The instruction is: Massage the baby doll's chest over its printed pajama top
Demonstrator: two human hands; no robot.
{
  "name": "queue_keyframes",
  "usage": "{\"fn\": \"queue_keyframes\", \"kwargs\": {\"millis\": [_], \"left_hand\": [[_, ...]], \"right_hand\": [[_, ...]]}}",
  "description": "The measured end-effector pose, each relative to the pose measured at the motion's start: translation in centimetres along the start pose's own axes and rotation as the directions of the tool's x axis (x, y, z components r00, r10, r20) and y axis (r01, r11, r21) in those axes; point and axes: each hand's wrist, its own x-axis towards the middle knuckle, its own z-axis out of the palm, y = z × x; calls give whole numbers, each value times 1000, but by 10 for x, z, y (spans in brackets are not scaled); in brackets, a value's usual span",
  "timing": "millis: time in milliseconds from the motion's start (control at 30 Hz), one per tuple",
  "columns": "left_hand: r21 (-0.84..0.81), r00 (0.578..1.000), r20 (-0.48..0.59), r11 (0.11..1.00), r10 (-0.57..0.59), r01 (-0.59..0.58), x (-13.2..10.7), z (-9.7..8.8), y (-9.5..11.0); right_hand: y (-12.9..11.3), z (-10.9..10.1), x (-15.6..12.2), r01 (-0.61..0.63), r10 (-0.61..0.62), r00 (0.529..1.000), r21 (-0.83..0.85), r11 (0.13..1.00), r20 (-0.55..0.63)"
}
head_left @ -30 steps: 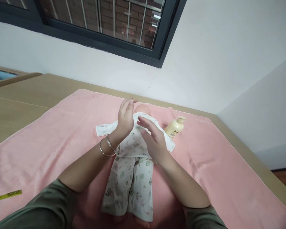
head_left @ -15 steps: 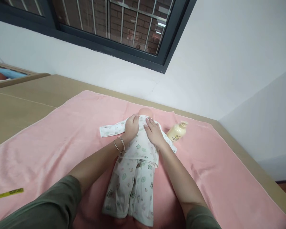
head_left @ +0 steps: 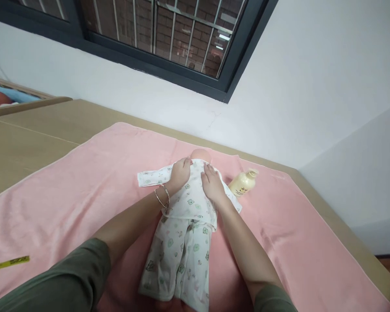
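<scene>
A pink blanket (head_left: 117, 156) spreads beneath the doll (head_left: 190, 206), which lies stretched out and clothed in printed white. Both hands touch the doll's upper body, the left hand (head_left: 181, 172) on its left side (turned edge-on, so I cannot tell how those fingers stand), the right hand (head_left: 213, 185) flat on its right, fingers close together, thumb apart. Just right of the doll is a bottle (head_left: 243, 183); well left, a yellow strip (head_left: 8, 263).

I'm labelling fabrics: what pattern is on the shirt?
White shirt with small scattered prints, some green; best in the head view.
</scene>
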Motion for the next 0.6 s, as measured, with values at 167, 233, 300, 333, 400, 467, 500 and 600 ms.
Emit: {"fn": "queue_keyframes", "kwargs": {"millis": [167, 233, 300, 333, 400, 467, 500, 600], "left_hand": [[5, 1000, 3, 1000, -26, 26, 2, 0, -1], [22, 1000, 8, 1000, -22, 22, 1, 0, 0], [45, 1000, 11, 999, -8, 8, 0, -1, 2], [56, 1000, 10, 998, 1, -2, -1, -1, 3], [72, 1000, 10, 997, 18, -19, -4, -1, 5], [87, 999, 21, 996, 29, -31, -6, -2, 7], [95, 999, 27, 995, 34, -36, -7, -2, 7], [129, 998, 40, 991, 43, -47, -7, -1, 6]], "right_hand": [[-22, 4, -20, 17, -18, 1000, -112, 994, -11], [-28, 5, -22, 139, -134, 989, -80, 987, 67], [-24, 4, -16, 214, -211, 973, -30, 976, 99], [-19, 3, -11, 233, -233, 968, 4, 972, 93], [-5, 1, -1, 221, -225, 973, 83, 972, 49], [6, -1, 5, 139, -138, 990, 139, 981, -13], [8, -1, 5, 89, -84, 995, 142, 986, -44], [-1, 2, -3, 68, -63, 996, 83, 994, -56]]}}
